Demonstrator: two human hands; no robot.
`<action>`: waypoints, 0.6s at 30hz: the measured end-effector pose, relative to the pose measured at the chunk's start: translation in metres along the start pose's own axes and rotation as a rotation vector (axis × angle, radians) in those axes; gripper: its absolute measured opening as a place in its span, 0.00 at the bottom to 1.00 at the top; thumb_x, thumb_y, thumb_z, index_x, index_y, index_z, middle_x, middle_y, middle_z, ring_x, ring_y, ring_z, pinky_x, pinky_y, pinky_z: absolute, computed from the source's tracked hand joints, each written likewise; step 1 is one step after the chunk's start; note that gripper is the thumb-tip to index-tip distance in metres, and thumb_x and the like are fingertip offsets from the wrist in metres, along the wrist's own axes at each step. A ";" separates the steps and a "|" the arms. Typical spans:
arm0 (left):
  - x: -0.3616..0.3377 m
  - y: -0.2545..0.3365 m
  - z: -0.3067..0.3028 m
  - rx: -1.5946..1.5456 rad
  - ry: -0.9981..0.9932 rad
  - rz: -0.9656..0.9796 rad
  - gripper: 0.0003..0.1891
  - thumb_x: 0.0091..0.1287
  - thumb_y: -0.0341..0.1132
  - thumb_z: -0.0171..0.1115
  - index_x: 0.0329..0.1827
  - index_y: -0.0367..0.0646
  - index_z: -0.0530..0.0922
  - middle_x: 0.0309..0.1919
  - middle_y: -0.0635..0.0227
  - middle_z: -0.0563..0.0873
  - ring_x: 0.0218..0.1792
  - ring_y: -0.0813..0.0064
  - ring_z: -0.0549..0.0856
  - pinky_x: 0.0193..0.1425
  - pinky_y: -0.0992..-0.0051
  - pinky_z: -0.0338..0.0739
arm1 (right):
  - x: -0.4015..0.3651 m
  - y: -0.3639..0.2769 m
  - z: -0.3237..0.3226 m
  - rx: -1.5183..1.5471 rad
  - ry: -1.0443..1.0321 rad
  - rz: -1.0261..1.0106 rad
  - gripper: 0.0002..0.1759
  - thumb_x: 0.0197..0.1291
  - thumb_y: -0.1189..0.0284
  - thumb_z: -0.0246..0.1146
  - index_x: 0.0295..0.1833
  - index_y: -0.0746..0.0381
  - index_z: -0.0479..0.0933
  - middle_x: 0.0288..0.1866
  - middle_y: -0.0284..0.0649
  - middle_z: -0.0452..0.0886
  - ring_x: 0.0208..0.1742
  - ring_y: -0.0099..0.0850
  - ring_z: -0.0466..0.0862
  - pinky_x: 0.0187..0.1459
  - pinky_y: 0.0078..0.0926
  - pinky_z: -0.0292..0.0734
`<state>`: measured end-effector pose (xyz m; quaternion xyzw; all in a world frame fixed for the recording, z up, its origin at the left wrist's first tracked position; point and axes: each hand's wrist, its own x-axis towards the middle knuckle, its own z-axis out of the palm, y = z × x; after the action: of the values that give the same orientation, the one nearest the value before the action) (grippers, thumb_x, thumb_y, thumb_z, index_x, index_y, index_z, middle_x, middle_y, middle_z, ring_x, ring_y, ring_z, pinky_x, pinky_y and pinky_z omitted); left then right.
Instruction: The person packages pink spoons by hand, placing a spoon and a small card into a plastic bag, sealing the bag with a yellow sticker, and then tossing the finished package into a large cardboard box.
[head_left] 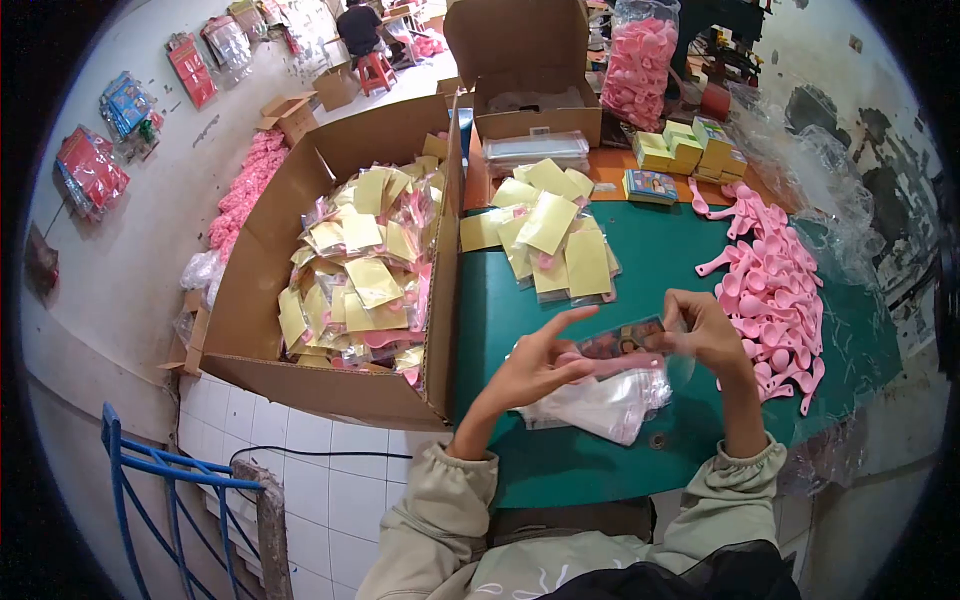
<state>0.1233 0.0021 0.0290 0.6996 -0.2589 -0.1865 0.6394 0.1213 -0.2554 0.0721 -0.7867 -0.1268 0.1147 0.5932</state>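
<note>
Above the green table, my right hand (700, 325) pinches the right end of a clear bag holding a dark picture card (625, 341). My left hand (540, 365) is at the bag's left end, its index finger stretched out and its thumb apart, close to a pink spoon (620, 363) lying along the card's lower side. Whether the left fingers touch the bag is hard to make out. Under both hands lies a stack of clear plastic bags (600, 405). Bagged yellow cards (550, 225) form a pile beyond the hands. Loose pink spoons (765, 290) are heaped to the right.
A large cardboard box (320, 385) full of bagged cards stands at the left. Stacked card packs (690, 150) and a bag of pink spoons (640, 70) are at the back. A blue railing (175, 475) is at lower left. A person (360, 28) sits far back.
</note>
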 end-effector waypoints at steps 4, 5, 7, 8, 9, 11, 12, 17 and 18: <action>-0.004 -0.011 -0.006 -0.240 0.037 -0.063 0.35 0.62 0.33 0.66 0.70 0.46 0.59 0.39 0.63 0.84 0.39 0.78 0.82 0.40 0.77 0.82 | -0.006 0.019 -0.001 0.070 -0.021 0.000 0.14 0.48 0.71 0.71 0.24 0.63 0.72 0.19 0.26 0.70 0.25 0.15 0.69 0.27 0.16 0.62; -0.004 -0.011 -0.007 -0.239 0.042 -0.072 0.35 0.61 0.32 0.66 0.70 0.46 0.59 0.39 0.63 0.84 0.39 0.79 0.82 0.40 0.77 0.82 | -0.008 0.017 -0.001 0.101 -0.063 0.020 0.13 0.50 0.71 0.70 0.25 0.64 0.73 0.19 0.27 0.70 0.25 0.15 0.69 0.27 0.16 0.62; -0.003 -0.011 -0.004 -0.243 0.059 -0.103 0.35 0.61 0.31 0.66 0.70 0.45 0.58 0.38 0.63 0.84 0.38 0.78 0.83 0.38 0.78 0.83 | -0.011 0.023 -0.003 0.141 -0.132 0.110 0.11 0.53 0.71 0.68 0.27 0.65 0.75 0.20 0.29 0.72 0.25 0.16 0.71 0.27 0.16 0.63; -0.002 -0.010 -0.004 -0.252 0.046 -0.113 0.36 0.60 0.30 0.67 0.70 0.46 0.58 0.38 0.62 0.84 0.39 0.78 0.83 0.37 0.78 0.83 | -0.012 0.022 -0.003 0.117 -0.122 0.124 0.11 0.53 0.71 0.68 0.26 0.65 0.75 0.20 0.30 0.73 0.24 0.16 0.71 0.27 0.16 0.64; -0.002 -0.010 -0.004 -0.259 0.034 -0.123 0.36 0.59 0.30 0.67 0.70 0.46 0.58 0.39 0.62 0.84 0.39 0.78 0.83 0.37 0.78 0.83 | -0.013 0.019 -0.004 0.094 -0.114 0.137 0.11 0.52 0.71 0.68 0.26 0.65 0.75 0.21 0.30 0.74 0.24 0.17 0.72 0.27 0.16 0.64; -0.003 -0.006 -0.003 -0.264 0.007 -0.137 0.38 0.58 0.29 0.68 0.71 0.46 0.58 0.39 0.61 0.84 0.39 0.78 0.83 0.37 0.77 0.84 | -0.011 0.019 -0.001 0.099 -0.080 0.103 0.10 0.51 0.72 0.69 0.26 0.65 0.76 0.22 0.31 0.75 0.22 0.17 0.73 0.26 0.16 0.65; -0.003 -0.003 -0.002 -0.262 -0.009 -0.141 0.39 0.57 0.28 0.68 0.71 0.46 0.58 0.40 0.60 0.84 0.39 0.78 0.83 0.38 0.77 0.84 | -0.011 0.020 0.001 0.096 -0.069 0.101 0.10 0.50 0.73 0.70 0.27 0.65 0.76 0.22 0.31 0.76 0.22 0.17 0.73 0.26 0.16 0.66; -0.003 -0.007 -0.003 -0.179 -0.048 -0.103 0.41 0.55 0.27 0.70 0.71 0.46 0.58 0.43 0.60 0.83 0.40 0.78 0.84 0.39 0.78 0.84 | -0.008 0.027 0.010 0.109 -0.068 0.116 0.08 0.50 0.76 0.70 0.28 0.65 0.75 0.24 0.31 0.77 0.26 0.17 0.74 0.28 0.16 0.68; -0.002 -0.010 -0.004 -0.168 -0.039 -0.098 0.41 0.55 0.27 0.70 0.71 0.47 0.57 0.45 0.59 0.83 0.40 0.77 0.84 0.40 0.78 0.83 | -0.008 0.027 0.011 0.122 -0.077 0.107 0.08 0.50 0.77 0.69 0.28 0.65 0.75 0.25 0.31 0.77 0.26 0.18 0.75 0.29 0.16 0.69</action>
<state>0.1253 0.0074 0.0197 0.6517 -0.2202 -0.2523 0.6805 0.1123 -0.2553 0.0436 -0.7497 -0.1000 0.1840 0.6277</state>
